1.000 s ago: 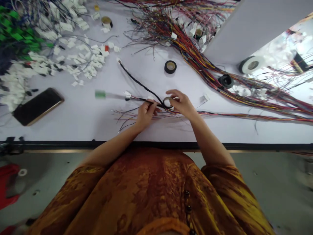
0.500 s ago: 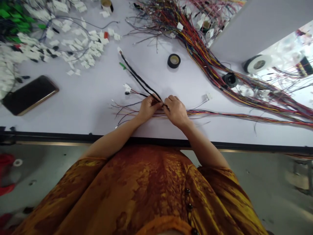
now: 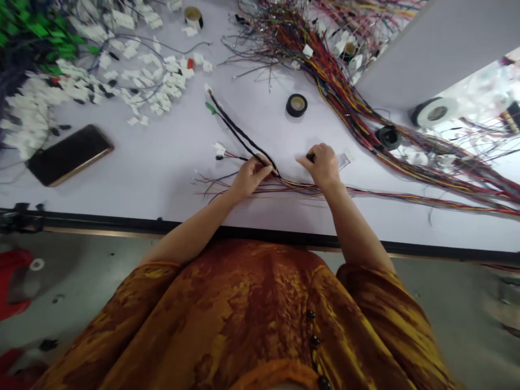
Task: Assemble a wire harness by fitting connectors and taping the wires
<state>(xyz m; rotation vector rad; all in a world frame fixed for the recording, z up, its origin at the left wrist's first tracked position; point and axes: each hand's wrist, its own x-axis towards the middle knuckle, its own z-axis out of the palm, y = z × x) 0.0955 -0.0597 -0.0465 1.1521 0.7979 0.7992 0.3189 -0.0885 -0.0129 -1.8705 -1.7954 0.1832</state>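
Observation:
My left hand (image 3: 248,177) pinches a black taped wire harness (image 3: 239,134) where its wrapped part meets a loose bundle of coloured wires (image 3: 385,195). The harness runs up and left to a green connector (image 3: 210,107) and a white one (image 3: 208,88). My right hand (image 3: 323,164) is closed a short way to the right, over the coloured wires, gripping a small dark roll of tape (image 3: 311,157) that is mostly hidden by the fingers. A white connector (image 3: 344,158) lies just beyond that hand.
A black tape roll (image 3: 296,105) sits behind my hands. A phone (image 3: 70,154) lies at the left. Piles of white connectors (image 3: 122,81) fill the back left, tangled coloured wires (image 3: 325,49) the back right. A large white roll (image 3: 433,112) and a black ring (image 3: 388,136) lie at right.
My right hand has moved right, away from the left hand, with the tape roll in it. The left hand stays pinched on the harness. The view shifted slightly.

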